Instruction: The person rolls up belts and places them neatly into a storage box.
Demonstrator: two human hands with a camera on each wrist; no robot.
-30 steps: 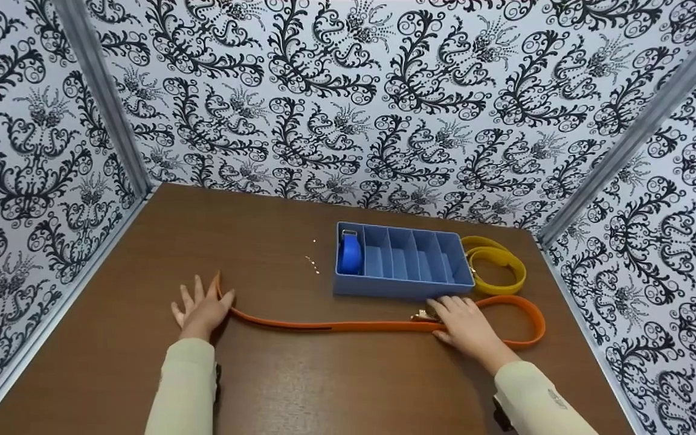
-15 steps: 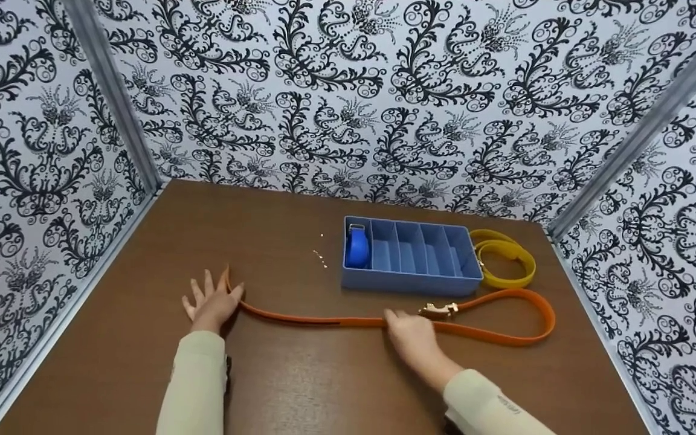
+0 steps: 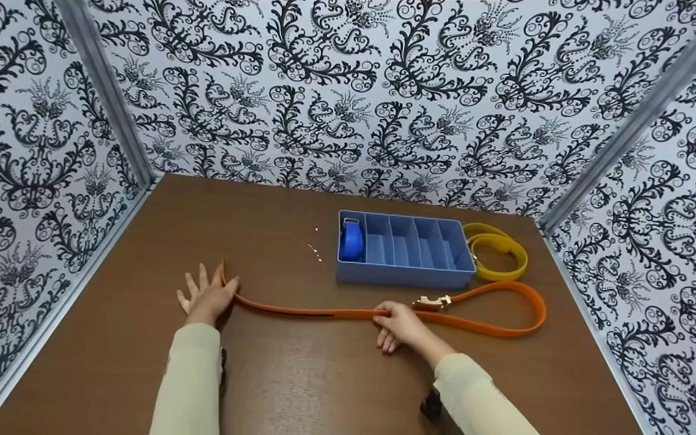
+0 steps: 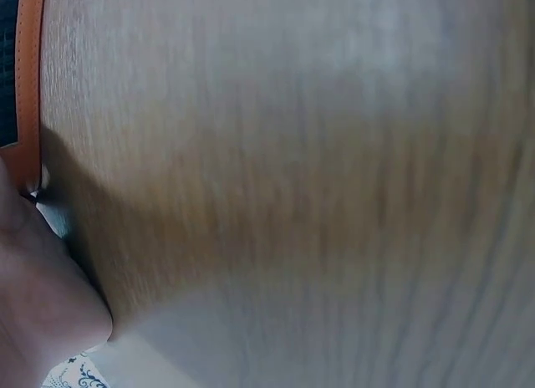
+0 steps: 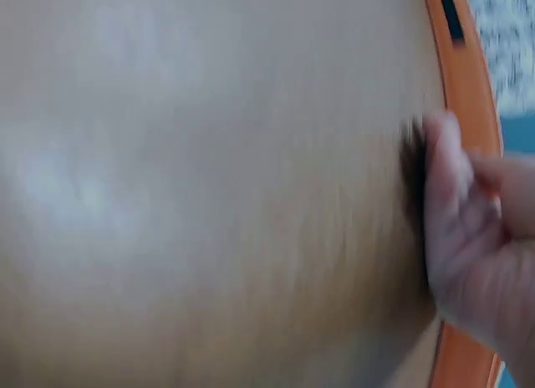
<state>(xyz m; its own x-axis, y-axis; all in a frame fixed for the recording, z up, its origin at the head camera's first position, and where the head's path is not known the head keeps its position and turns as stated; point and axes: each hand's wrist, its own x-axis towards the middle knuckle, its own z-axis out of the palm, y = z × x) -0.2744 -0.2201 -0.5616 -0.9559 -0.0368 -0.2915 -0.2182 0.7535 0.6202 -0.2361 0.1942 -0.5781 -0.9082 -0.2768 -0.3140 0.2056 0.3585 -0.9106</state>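
Note:
An orange belt stretches across the brown table, its right part bent into a loop with a gold buckle at the end. My left hand rests on the table with fingers spread, and the belt's left tip stands up between thumb and forefinger. Near the belt's middle, my right hand pinches the strap between thumb and forefinger. The left wrist view catches only part of the left hand beside the stitched belt. In the right wrist view the right hand is blurred against the belt.
Behind the belt stands a blue-grey divided box; a rolled blue belt sits in its leftmost compartment. A coiled yellow belt lies right of the box. Small pale specks dot the table. Patterned walls enclose the back and sides.
My right hand has slid left from beside the buckle to the belt's middle and now pinches it, leaving the buckle uncovered. The left hand has stayed in place.

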